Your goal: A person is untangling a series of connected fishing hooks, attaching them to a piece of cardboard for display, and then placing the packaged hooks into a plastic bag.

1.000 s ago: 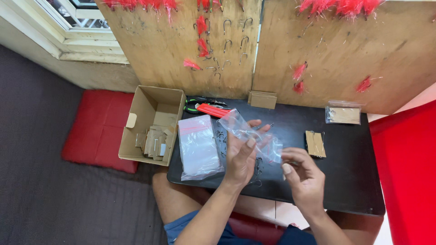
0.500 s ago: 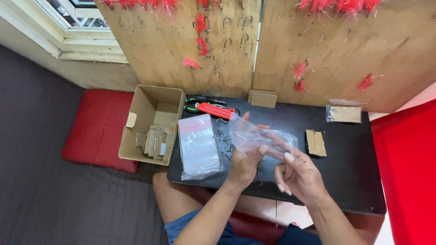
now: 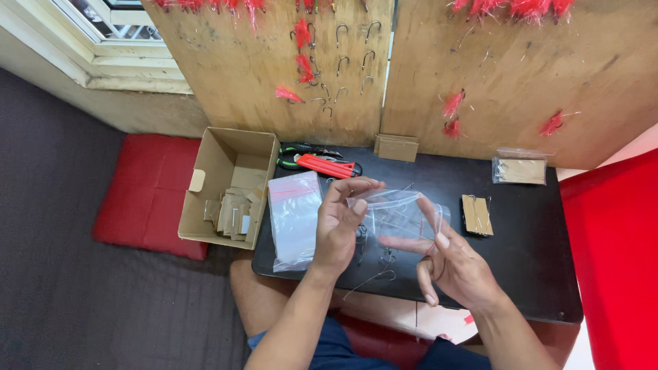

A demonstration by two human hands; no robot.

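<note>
Your left hand [image 3: 340, 229] pinches the near-left edge of the clear zip bag [image 3: 397, 214] between thumb and fingertips, a closed grip on thin plastic. Your right hand [image 3: 449, 264] is spread: index and middle fingers stretch out flat against the underside and right edge of the bag, while the ring and little fingers curl down, so this grip is loose and open, touching rather than clamping. The bag hangs above the desk [image 3: 534, 274], held up between both hands, its long axis running left to right across your view, roughly level. Which end is the mouth cannot be told for sure.

Below the bag, a few metal hooks [image 3: 384, 260] lie on the dark desk. Just left of your left hand lies a stack of clear bags with red strips [image 3: 293, 216]. Further left stands an open cardboard box [image 3: 229, 185] with small card pieces inside, on the floor next to a red cushion [image 3: 147, 192]. Toward the back of the desk lie red-handled pliers [image 3: 322, 163]. To your right sits a small bundle of cards [image 3: 476, 214], and a filled bag [image 3: 519, 168] near the wooden board [image 3: 521, 75] hung with red lures.
</note>
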